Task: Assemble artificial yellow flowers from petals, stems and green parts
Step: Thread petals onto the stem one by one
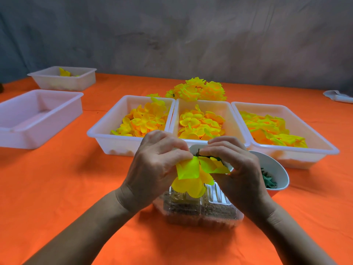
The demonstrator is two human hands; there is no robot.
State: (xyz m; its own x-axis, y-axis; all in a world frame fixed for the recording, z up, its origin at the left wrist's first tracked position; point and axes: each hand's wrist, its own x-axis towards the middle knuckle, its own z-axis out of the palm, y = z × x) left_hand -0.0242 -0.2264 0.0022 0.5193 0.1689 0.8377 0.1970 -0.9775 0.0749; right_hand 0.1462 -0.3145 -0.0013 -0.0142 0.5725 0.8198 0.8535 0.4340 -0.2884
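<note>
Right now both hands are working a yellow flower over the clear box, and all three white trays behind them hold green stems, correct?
Not quite. In the head view the three trays hold yellow petals, not green stems. The rest stands: the left hand and right hand pinch a yellow flower over the clear box.

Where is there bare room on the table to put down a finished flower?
Bare orange cloth lies left of the hands, in front of the empty tray, and at far right beyond the rightmost petal tray. It is crowded around the bowl and clear container.
</note>
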